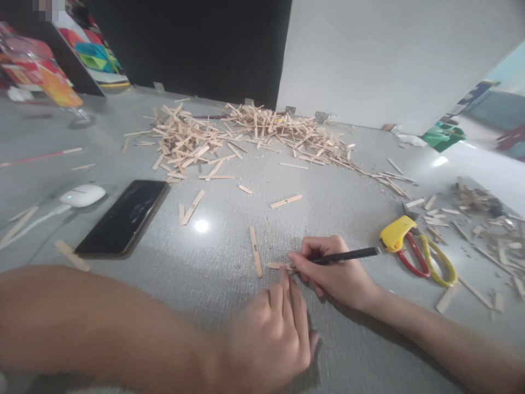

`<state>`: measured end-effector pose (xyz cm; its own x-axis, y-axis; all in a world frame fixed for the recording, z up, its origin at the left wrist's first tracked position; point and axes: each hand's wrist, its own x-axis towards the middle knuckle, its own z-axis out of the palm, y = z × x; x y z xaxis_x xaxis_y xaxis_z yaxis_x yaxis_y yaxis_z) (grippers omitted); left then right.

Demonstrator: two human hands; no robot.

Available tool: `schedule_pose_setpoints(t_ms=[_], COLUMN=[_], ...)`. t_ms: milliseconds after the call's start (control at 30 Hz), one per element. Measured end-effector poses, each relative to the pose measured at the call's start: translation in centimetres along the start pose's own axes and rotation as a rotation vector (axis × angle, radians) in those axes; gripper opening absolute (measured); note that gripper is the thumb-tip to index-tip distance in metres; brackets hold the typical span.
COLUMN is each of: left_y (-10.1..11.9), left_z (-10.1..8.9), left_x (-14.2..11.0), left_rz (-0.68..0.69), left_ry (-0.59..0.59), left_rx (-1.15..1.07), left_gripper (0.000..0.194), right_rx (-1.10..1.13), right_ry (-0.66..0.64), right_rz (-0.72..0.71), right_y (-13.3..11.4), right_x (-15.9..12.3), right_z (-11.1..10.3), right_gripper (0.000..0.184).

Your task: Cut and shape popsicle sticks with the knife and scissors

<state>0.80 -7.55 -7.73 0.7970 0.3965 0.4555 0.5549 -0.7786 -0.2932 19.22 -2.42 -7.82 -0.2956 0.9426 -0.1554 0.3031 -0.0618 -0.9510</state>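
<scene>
Your right hand (336, 273) grips the pen (346, 255); left fingers (285, 284) pin the stick (276, 266). Ease off the pinning, and the stick may skid, smearing the mark.

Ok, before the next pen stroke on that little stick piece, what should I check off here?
1. Right hand grips the slim black pen: ok.
2. Pen tip meets the short pale wooden stick piece: cannot tell, fingers crowd it.
3. Left hand fingertips press beside that piece to steady it: ok.
4. The longer flat wooden craft stick lies clear to the left, apart from the piece: ok.
5. Yellow-and-red handled cutter rests on the grey tabletop, clear of the right hand: ok.
6. Black phone lies well away from the hands: ok.
</scene>
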Motion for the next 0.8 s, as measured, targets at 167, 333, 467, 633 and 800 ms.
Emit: schedule_pose_setpoints(t_ms=[167,333,467,633,800], left_y=[-0.05,0.03,0.16,0.23,0.39], left_z=[-0.02,0.13,0.33,0.56,0.41], left_x=[0.00,0.00,0.01,-0.15,-0.26], left_rz=[-0.011,-0.010,-0.033,-0.046,-0.076], left_ry=[-0.008,0.014,0.030,0.065,0.081], left_rx=[0.006,0.016,-0.001,-0.003,-0.011], left_gripper=[0.045,0.045,0.045,0.045,0.047], right_rx=[-0.015,-0.016,-0.023,0.004,0.073], right_ry=[-0.001,-0.011,-0.022,-0.035,-0.024], right_rz=[-0.002,0.002,-0.005,0.007,0.027], right_y=[-0.07,0.06,0.19,0.34,0.16], right_x=[-0.12,-0.14,0.02,0.22,0.34], right_z=[0.01,0.04,0.07,0.16,-0.15], right_gripper=[0.045,0.045,0.047,0.048,0.044])
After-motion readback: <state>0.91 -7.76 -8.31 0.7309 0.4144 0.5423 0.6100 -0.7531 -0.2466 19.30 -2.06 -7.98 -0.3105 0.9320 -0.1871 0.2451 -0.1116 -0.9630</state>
